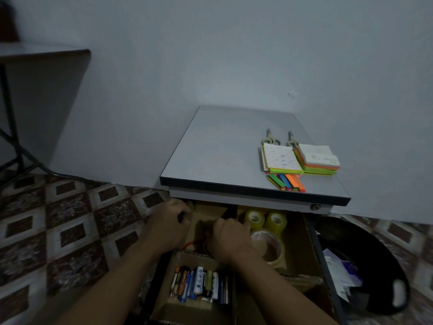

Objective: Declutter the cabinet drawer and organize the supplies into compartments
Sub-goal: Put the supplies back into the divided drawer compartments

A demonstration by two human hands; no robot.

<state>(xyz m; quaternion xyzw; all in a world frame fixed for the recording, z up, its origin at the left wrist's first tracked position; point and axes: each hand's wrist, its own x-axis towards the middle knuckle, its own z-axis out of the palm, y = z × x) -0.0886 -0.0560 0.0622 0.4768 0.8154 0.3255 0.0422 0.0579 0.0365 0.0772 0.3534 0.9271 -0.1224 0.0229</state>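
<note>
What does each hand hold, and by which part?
The left hand grips a small dark object, its part unclear. The right hand is curled; any hold is hidden.

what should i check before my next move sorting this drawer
1. Batteries grouped in the near cardboard compartment: ok.
2. Tape rolls together in the right compartment: ok.
3. Left hand grips the dark item: ok; what the item is, cannot tell.
4. Right hand holds something: cannot tell; its curled fingers hide it.
5. Scissors and sticky notes stowed away: not ok; they lie on the cabinet top.
</note>
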